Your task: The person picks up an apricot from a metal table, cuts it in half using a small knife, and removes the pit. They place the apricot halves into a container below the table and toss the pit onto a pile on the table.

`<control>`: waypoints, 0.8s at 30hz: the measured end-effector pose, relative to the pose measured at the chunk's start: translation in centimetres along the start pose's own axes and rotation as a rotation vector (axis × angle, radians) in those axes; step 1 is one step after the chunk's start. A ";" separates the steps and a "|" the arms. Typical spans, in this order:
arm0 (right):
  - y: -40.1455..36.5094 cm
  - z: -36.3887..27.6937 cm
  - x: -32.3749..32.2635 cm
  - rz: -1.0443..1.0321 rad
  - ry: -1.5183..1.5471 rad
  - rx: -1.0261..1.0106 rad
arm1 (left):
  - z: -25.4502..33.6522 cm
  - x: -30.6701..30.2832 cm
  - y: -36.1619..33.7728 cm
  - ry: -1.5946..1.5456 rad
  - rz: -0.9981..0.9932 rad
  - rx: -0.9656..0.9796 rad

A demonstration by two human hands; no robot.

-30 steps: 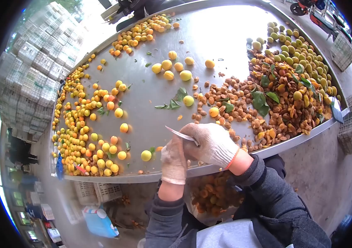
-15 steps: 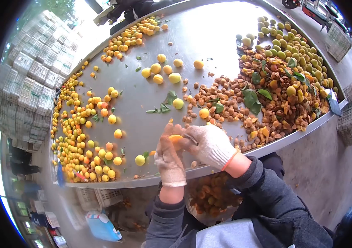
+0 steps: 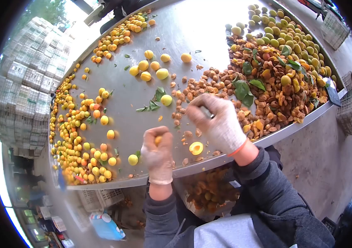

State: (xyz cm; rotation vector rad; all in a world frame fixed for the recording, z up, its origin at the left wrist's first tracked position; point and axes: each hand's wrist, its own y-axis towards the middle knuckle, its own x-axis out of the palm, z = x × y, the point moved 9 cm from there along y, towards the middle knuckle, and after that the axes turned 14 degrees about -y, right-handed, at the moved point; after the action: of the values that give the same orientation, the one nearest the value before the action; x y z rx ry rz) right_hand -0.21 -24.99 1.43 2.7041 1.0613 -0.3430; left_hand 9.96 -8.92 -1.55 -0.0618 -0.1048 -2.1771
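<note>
My left hand [image 3: 158, 155], in a pale work glove, is closed around a small yellow-orange piece of apricot [image 3: 158, 140]. To its right and a little higher, my gloved right hand [image 3: 215, 120] is closed on a small metallic tool [image 3: 207, 112], mostly hidden by the fingers. Between and below the hands, a halved apricot [image 3: 195, 148] lies cut side up near the table's front edge. Brown pits [image 3: 209, 84] are spread just beyond my right hand. A yellow-green apricot [image 3: 133, 160] rests left of my left hand.
Whole apricots [image 3: 97, 155] cover the left of the metal table [image 3: 122, 99]. Pits, split fruit [image 3: 283, 95] and leaves are heaped at the right, beside green fruit [image 3: 291, 37]. Below the front edge is a container of halves [image 3: 211, 192]. Crates [image 3: 31, 82] are stacked at the left.
My hands have moved apart, my left to the left and my right upward. A halved apricot now shows on the table between them. The view has shifted slightly.
</note>
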 end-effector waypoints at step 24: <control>-0.4 0.4 2.4 -0.262 0.054 0.035 | -0.8 -15.8 -5.6 -0.212 0.354 -0.049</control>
State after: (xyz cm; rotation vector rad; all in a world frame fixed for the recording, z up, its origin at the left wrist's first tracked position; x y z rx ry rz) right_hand 1.15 -23.30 0.29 2.6197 1.4421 -0.3358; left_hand 14.32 7.07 -3.97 -0.3167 -0.1489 -1.8140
